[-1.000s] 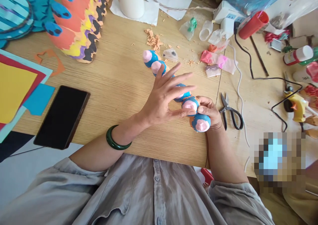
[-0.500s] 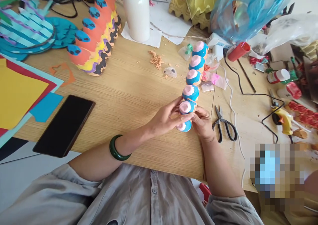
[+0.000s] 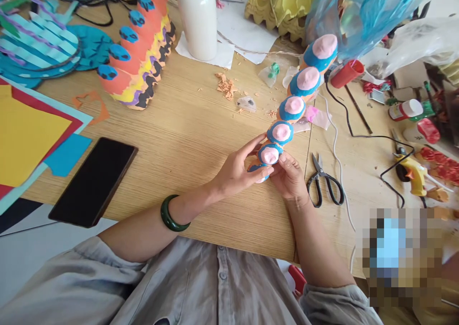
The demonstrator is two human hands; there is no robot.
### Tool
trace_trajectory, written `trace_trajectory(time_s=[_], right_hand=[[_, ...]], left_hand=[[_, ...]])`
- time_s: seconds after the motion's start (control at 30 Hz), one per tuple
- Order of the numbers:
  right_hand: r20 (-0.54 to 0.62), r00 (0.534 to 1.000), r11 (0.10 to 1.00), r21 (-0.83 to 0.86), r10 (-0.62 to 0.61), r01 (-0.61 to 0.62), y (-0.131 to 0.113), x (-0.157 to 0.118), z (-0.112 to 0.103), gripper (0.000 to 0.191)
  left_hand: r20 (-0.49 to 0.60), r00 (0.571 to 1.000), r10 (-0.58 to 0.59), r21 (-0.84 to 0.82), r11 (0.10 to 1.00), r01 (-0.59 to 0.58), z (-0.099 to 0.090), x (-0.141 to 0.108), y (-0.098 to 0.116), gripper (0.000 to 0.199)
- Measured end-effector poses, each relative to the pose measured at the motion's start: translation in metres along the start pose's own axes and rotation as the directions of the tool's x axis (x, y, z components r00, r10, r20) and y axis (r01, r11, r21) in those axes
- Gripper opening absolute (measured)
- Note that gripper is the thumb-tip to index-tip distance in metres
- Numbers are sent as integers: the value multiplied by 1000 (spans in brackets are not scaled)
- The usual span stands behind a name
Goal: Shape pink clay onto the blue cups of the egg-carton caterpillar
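A strip of egg-carton bumps (image 3: 294, 107), covered in blue with pink caps on an orange base, is held above the wooden table (image 3: 172, 143). Its far end is raised and leans to the right. My left hand (image 3: 240, 169) grips the near end from the left, thumb over the nearest bump. From the right, my right hand (image 3: 289, 176) pinches the same end, its fingers partly hidden behind the strip. Black-handled scissors (image 3: 324, 184) lie open beside my right hand.
An orange, yellow and black bumpy piece (image 3: 138, 52) stands at the back left. A phone (image 3: 93, 181) and coloured sheets (image 3: 34, 143) lie left. Behind are a white bottle (image 3: 197, 24) and yellow egg trays (image 3: 285, 9). A glue gun (image 3: 412, 174) and cables are at right.
The strip's far end has swung right and risen closer to the camera. Both hands still hold the near end and have shifted slightly.
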State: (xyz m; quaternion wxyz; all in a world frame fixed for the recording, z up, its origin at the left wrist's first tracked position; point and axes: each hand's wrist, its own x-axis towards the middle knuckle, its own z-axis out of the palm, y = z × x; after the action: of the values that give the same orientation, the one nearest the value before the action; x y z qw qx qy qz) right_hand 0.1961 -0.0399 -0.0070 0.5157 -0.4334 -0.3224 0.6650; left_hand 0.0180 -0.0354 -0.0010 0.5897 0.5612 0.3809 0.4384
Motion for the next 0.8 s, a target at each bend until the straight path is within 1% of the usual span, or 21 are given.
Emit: trace_trajectory(time_s=[0.1,0.23,0.37,0.43,0.5,0.6,0.67,0.73,0.8], right_hand=[[2,1000,1000,25,-17,17,2,0,-2,38],[53,998,999,38,16,-18,2,-2,-2,39],[72,997,999,19,27,-29,1,-3,0,40],[61,997,999,15,40,-41,0,-4,0,40],[44,997,998,22,57,-58,-2,-4,1,39],[31,997,998,12,67,-67,-2,-5,3,40],[25,998,998,-3,62,-62,-2,-5,3,41],[15,998,998,-9,59,-59,-2,-5,3,41],[9,999,999,-11,54,-53,-3,-5,3,42]], left_hand=[[61,996,-70,-176,981,80,-2,4,6,75],[89,989,-115,-284,949,135,-1,6,12,71],[150,974,-172,-364,906,216,2,4,15,61],[160,969,-187,-376,896,235,2,4,14,55],[145,970,-194,-394,888,236,1,4,12,50],[119,973,-200,-403,885,232,0,6,10,48],[110,974,-198,-347,911,224,0,5,12,45],[94,982,-163,-279,942,183,1,5,15,44],[76,989,-123,-253,958,139,1,5,17,45]])
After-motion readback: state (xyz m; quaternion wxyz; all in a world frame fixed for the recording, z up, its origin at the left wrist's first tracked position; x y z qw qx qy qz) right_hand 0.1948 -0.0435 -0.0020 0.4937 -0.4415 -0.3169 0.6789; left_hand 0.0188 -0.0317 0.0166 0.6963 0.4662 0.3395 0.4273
